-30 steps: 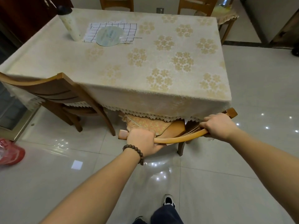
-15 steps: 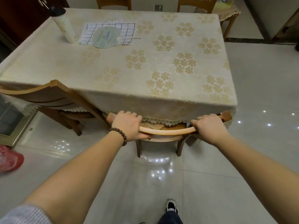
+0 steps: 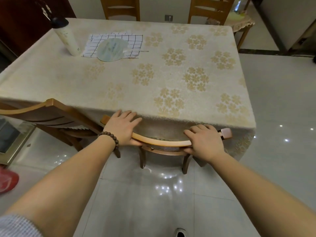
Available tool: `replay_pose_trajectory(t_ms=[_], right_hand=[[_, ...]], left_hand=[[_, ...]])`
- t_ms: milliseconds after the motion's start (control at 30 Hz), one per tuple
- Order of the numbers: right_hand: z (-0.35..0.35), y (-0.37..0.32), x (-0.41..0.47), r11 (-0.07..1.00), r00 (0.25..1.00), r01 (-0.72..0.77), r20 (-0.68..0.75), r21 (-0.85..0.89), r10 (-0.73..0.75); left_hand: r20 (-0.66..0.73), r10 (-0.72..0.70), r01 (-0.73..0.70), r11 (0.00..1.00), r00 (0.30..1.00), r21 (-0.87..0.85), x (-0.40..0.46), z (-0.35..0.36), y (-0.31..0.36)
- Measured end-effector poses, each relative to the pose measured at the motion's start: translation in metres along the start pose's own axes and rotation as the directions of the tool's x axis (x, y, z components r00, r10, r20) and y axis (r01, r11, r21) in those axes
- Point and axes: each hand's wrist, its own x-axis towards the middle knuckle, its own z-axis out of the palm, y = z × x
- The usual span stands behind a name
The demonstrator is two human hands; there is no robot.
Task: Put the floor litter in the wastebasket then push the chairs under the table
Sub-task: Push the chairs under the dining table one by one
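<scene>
The wooden chair in front of me is tucked under the table; its curved top rail lies against the hanging cloth edge. Only the rail and rear legs show; the seat is hidden. My left hand holds the rail's left end, fingers stretched flat over it onto the cloth, thumb under the rail. My right hand grips the rail near its right end, fingers bent over the top, thumb beneath. I see no litter on the floor.
A second wooden chair stands angled at the table's left corner, partly pulled out. Two more chairs stand at the far side. A bottle, a checked cloth and a round fan lie on the table. A red plastic thing sits on the floor at left.
The chair slid forward under the table, from its seat cushion showing to the rail against the cloth. My left fingers have straightened over the rail.
</scene>
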Motion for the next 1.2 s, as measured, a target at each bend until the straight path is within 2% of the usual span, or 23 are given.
replay_pose_trajectory(t_ms=[167, 500, 667, 767, 867, 967, 1200], right_hand=[[-0.004, 0.027, 0.016, 1.0, 1.0, 0.001, 0.03, -0.004, -0.001], [0.008, 0.03, 0.023, 1.0, 0.994, 0.026, -0.104, 0.013, -0.024], [0.0, 0.026, 0.021, 1.0, 1.0, 0.014, -0.018, 0.004, -0.014], [-0.005, 0.019, 0.021, 0.996, 0.999, -0.047, 0.011, -0.071, 0.048], [-0.012, 0.008, 0.016, 0.984, 0.983, -0.164, 0.076, -0.072, 0.169], [-0.018, 0.0, -0.002, 0.978, 0.976, -0.208, 0.068, -0.001, 0.208], [-0.039, -0.013, -0.066, 0.928, 0.933, -0.341, -0.068, 0.152, 0.354]], left_hand=[[-0.005, -0.039, 0.038, 0.992, 0.999, -0.122, 0.02, -0.006, 0.011], [-0.052, -0.037, 0.034, 0.997, 0.998, -0.064, 0.028, 0.0, 0.004], [0.002, -0.076, 0.076, 0.997, 0.997, -0.024, 0.026, -0.004, 0.007], [0.062, -0.219, 0.225, 0.969, 0.974, -0.104, 0.019, -0.01, 0.018], [0.043, -0.328, 0.331, 0.927, 0.944, -0.178, 0.002, -0.008, 0.04], [0.005, -0.352, 0.337, 0.894, 0.936, -0.295, -0.02, -0.009, 0.061], [-0.128, -0.398, 0.296, 0.829, 0.908, -0.475, -0.08, -0.027, 0.109]])
